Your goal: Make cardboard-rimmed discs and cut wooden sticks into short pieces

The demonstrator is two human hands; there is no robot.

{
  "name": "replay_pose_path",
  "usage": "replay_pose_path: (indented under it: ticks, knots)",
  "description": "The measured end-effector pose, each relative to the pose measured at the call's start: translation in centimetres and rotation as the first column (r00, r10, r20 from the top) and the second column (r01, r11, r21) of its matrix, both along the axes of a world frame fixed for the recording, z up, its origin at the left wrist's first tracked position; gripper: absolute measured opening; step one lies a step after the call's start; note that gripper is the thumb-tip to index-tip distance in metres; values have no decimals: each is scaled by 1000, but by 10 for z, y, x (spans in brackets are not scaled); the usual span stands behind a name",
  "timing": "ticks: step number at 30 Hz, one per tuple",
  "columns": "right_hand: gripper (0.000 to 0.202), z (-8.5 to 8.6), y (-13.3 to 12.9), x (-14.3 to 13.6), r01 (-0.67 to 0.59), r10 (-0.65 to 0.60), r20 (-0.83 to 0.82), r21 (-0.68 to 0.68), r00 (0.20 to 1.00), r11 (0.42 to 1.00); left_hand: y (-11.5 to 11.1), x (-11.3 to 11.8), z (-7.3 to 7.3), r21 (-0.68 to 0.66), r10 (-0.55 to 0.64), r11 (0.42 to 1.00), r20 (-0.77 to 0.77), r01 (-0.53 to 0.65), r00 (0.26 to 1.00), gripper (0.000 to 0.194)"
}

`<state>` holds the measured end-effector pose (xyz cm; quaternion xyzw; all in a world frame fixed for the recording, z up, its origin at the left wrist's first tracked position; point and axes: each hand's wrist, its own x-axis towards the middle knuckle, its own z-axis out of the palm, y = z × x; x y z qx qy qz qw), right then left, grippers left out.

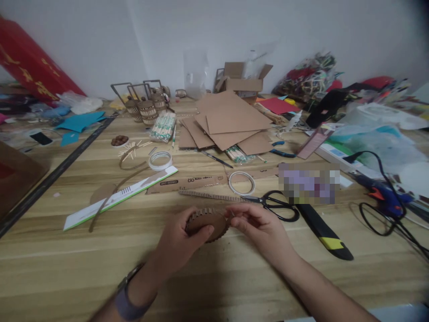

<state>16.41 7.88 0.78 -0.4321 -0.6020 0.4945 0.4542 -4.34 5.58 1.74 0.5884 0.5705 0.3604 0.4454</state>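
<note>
Left hand (pixel 174 239)'s clamped on a flat, round cardboard disc (pixel 216 222), held above the wooden surface (pixel 77 273) toward its front edge; right hand (pixel 259 226) pinches the ridgy corrugated rim (pixel 202 212).

I work in dim, greyish indoor light, soft and seeming to fall from above. The pale wall (pixel 161 36) on the far side looks dull, darkening to the right, where the far corner sinks into black. On the wooden table (pixel 67 277), a broad, soft-edged shadow spreads on the near side of my left hand (pixel 179 239) and right hand (pixel 259 228). The wide lens stretches things towards the left and right edges. Fine detail is slightly smeared, and a block of coarse pixels (pixel 310 183) covers one patch on the right
</note>
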Motion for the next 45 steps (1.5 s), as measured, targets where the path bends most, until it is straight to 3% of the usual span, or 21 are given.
replay_pose_path:
  ticks: [4,9,14,20,25,31,37,45]
  knots:
    - [17,-1,-1,-1,22,-22,-1,6,1000,1000,-2,3,-3,156,42,987,-37,-36,998,36]
    - [16,-2,-3,-1,21,-24,52,63,998,998,-5,3,-6,332,-87,933,-163,137,983,29]
    - [12,0,-4,-2,-25,3,120,174,993,984,-6,-1,-7,332,-197,906,-218,263,956,20]
    - [11,0,-5,-2,-91,57,171,203,984,975,-4,-5,-12,369,-264,862,-260,348,929,18]
    - [10,-1,-5,-2,-116,74,189,226,979,967,-4,-2,-8,371,-302,842,-279,392,912,14]
    - [11,-1,-5,-4,-143,89,212,256,973,956,-4,-1,-10,379,-300,839,-274,389,914,13]
    - [9,-2,-5,-3,-125,59,207,324,977,938,-8,-1,-23,344,-216,896,-216,281,952,25]
    - [13,-1,-5,-4,-161,105,196,298,975,941,-8,0,-20,319,-231,901,-222,295,947,22]
